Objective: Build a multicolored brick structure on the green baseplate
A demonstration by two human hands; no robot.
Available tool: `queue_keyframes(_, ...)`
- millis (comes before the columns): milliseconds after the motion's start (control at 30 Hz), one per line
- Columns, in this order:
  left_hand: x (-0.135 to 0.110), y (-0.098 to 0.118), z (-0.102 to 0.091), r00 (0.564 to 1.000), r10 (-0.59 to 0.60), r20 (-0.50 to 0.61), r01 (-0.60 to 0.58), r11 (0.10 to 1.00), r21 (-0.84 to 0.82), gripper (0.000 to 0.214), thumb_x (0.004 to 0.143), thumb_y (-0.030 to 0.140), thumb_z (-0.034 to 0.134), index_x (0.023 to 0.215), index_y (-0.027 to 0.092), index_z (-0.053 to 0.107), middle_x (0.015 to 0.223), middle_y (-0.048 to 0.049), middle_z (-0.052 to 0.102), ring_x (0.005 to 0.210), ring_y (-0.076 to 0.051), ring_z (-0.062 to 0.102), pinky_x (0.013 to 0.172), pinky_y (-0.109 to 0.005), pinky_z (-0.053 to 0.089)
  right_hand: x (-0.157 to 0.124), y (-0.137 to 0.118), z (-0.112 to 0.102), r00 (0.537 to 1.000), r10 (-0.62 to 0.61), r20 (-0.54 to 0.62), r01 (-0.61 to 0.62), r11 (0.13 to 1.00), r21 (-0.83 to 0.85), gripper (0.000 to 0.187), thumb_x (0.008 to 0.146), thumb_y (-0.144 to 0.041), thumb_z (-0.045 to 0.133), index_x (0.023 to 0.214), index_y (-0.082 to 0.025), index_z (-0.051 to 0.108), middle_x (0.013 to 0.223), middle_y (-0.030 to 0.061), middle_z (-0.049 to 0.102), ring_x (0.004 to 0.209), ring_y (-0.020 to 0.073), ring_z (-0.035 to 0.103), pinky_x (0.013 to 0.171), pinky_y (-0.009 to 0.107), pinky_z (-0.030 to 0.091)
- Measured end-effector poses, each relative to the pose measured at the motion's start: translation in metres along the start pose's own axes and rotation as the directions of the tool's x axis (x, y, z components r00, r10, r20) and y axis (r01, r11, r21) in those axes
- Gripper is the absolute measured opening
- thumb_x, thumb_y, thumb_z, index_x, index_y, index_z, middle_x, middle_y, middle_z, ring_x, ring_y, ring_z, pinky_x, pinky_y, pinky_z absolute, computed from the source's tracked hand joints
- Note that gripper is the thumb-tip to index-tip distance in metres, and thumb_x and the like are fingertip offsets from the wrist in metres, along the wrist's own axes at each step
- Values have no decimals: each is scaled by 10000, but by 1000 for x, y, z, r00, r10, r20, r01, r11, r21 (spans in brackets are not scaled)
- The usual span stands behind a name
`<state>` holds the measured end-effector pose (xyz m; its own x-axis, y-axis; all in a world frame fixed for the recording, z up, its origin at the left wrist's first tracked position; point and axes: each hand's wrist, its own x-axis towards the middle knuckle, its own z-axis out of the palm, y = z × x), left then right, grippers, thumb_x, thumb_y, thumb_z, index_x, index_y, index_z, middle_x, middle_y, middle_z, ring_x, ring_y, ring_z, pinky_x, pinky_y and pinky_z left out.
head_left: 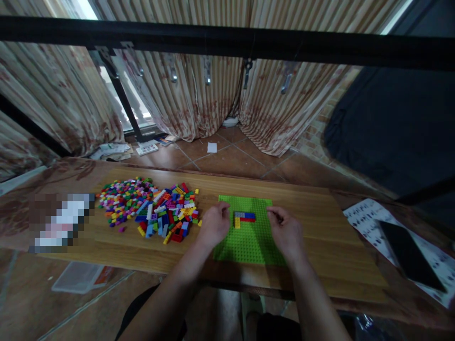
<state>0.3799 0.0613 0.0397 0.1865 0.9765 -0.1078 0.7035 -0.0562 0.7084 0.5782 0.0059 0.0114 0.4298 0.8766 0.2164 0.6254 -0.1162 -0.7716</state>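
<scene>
A green baseplate (pixel 249 246) lies on the wooden table (pixel 320 237). On it sits a small cluster of bricks (pixel 243 218): grey, blue, red and yellow. My left hand (pixel 214 225) rests on the plate's left edge with its fingers curled, the thumb close to the cluster. My right hand (pixel 286 231) rests on the plate's right side, fingers bent toward the cluster. Neither hand shows a brick in its grip. A pile of small coloured bricks (pixel 151 206) is spread out left of the plate.
A black phone (pixel 408 255) lies on a printed sheet (pixel 369 218) at the right end. A blurred patch (pixel 59 222) covers something at the left end. A black bar (pixel 227 40) crosses overhead. Curtains and a tiled floor with papers lie beyond.
</scene>
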Motion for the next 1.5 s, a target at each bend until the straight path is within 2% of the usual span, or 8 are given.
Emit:
queue_keyframes(167, -6, 0, 0, 998, 51, 29, -51, 999, -2, 300, 922, 160, 464, 1150, 161, 660, 1105, -95, 733, 1025, -182, 682, 925, -285, 501, -12, -13, 10, 968, -199, 155, 212, 975, -70, 322, 865, -286, 479, 1089, -194, 692, 1086, 102, 687, 1021, 251, 611, 908, 416, 483)
queue_keyframes(267, -10, 1, 4, 996, 74, 44, -74, 997, 14, 324, 930, 156, 445, 1186, 178, 640, 1111, -84, 734, 1035, -179, 683, 938, -290, 501, -13, -14, 18, 939, -249, 239, 288, 947, -145, 338, 856, -210, 488, 1133, -216, 683, 1142, 90, 667, 1107, 259, 566, 973, 436, 453)
queue_keyframes(533, -13, -1, 6, 990, 129, 59, -130, 991, 27, 332, 948, 193, 408, 1184, 196, 642, 1109, -67, 738, 1059, -181, 680, 952, -287, 503, -8, -14, 31, 941, -245, 233, 293, 935, -200, 268, 861, -204, 516, 1046, -212, 710, 1068, 87, 643, 1008, 255, 593, 930, 411, 481)
queue_keyframes(900, -15, 1, 2, 991, 113, 77, -112, 994, -19, 354, 948, 187, 420, 1237, 181, 625, 1167, -88, 719, 1097, -194, 671, 971, -301, 504, -10, -13, 34, 942, -237, 239, 291, 930, -225, 314, 870, -280, 472, 1066, -179, 695, 1030, 115, 644, 999, 278, 597, 932, 441, 475)
queue_keyframes(1067, -9, -7, -18, 993, 85, -77, -94, 988, -121, 325, 918, 153, 481, 1196, 173, 647, 1143, -80, 726, 1040, -177, 684, 956, -284, 510, -9, -14, 33, 941, -233, 245, 292, 925, -244, 340, 866, -310, 471, 1076, -162, 693, 1035, 127, 649, 965, 280, 603, 908, 457, 487)
queue_keyframes(1200, 1, -26, -35, 964, 51, -260, -132, 944, -303, 275, 900, 139, 504, 1120, 150, 668, 1088, -96, 734, 1010, -191, 684, 911, -304, 528, -9, -18, 31, 941, -260, 214, 310, 919, -245, 340, 853, -302, 475, 1067, -151, 692, 1055, 136, 653, 971, 282, 603, 912, 465, 489)
queue_keyframes(1400, 10, -50, -57, 896, -61, -440, -240, 766, -597, 214, 812, 192, 599, 998, 145, 694, 911, -86, 739, 790, -188, 685, 696, -283, 540, -15, -37, 27, 958, -276, 79, 285, 950, -126, 312, 872, -326, 490, 1045, -163, 692, 1031, 119, 673, 910, 257, 627, 846, 437, 510)
queue_keyframes(1500, 6, -52, -79, 853, -169, -494, -259, 683, -682, 231, 760, 201, 626, 971, 136, 692, 834, -62, 728, 661, -145, 643, 589, -234, 488, -28, -54, 32, 947, -307, 95, 312, 950, -33, 260, 896, -322, 503, 988, -177, 698, 971, 95, 691, 882, 233, 640, 813, 387, 509)
